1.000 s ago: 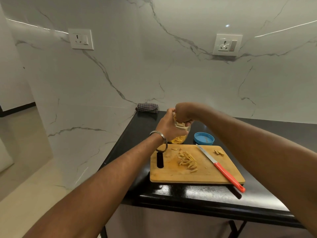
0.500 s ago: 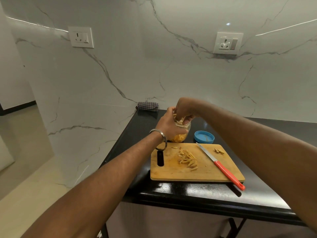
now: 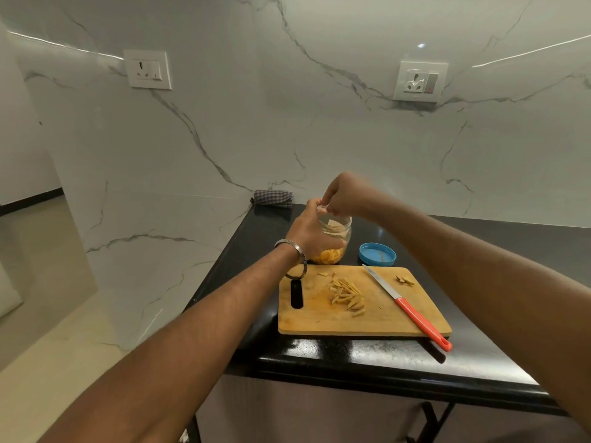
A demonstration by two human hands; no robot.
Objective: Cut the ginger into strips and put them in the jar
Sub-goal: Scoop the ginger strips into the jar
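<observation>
Left hand [image 3: 308, 233] grips the clear glass jar [image 3: 337, 233] near the counter's back-left corner; right hand [image 3: 343, 195], fingertips bunched over its mouth, should release strips squarely inside.

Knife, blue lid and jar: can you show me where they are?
knife [image 3: 415, 314], head view, on its red handle.
blue lid [image 3: 377, 254], head view, on its inner face.
jar [image 3: 339, 230], head view, on its clear glass side.

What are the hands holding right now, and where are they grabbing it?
The left hand grips the jar around its side. The right hand, above the jar's mouth, shows nothing held.
</observation>
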